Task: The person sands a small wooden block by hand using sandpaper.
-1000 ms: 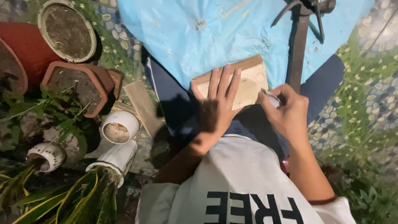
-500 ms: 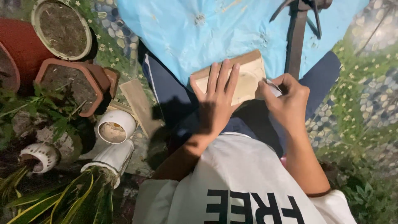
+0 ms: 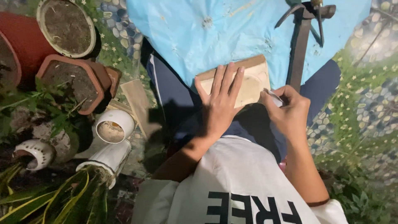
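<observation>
My left hand's fingers (image 3: 226, 81) lie flat and spread on the little wooden board (image 3: 251, 81) on my lap, and my right hand (image 3: 288, 114) pinches a small white thing (image 3: 274, 96) (maybe sandpaper), so I should press firmly and rub slowly.

The left hand (image 3: 222, 103) lies slightly farther up the wooden board (image 3: 248, 83) than one second ago, its spread fingertips now close to the board's far edge. The right hand (image 3: 288, 110), pinching a small pale object (image 3: 273, 96), sits closer to the board's right side than before and now touches it. The whole view shifts a little: the pots at the left sit somewhat lower in the picture than half a second ago.
</observation>
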